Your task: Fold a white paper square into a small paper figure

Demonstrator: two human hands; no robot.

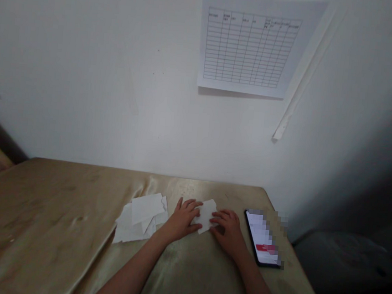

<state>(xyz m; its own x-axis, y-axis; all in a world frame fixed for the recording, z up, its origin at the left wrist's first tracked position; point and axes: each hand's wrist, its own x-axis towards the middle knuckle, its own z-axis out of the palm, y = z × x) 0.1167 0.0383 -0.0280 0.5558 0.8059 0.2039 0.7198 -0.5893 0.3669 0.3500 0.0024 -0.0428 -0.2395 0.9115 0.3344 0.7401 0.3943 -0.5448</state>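
Observation:
A small piece of white paper (206, 215) lies on the gold cloth between my two hands. My left hand (183, 218) holds its left side, thumb at the lower edge and fingers across the upper left. At the right edge, my right hand (228, 228) has bent fingers and a thumb on the paper. My fingers hide parts of its edges. Left of my left hand is a loose pile of torn white paper pieces (144, 209), overlapping one another, some with ragged edges.
A phone (261, 237) with a lit screen, partly pixelated, lies right of my right hand. Shiny gold cloth (56, 208) with wrinkles covers the table, which meets a white wall (84, 87). A printed table sheet (248, 51) hangs there. Dark space lies beyond the table's right edge.

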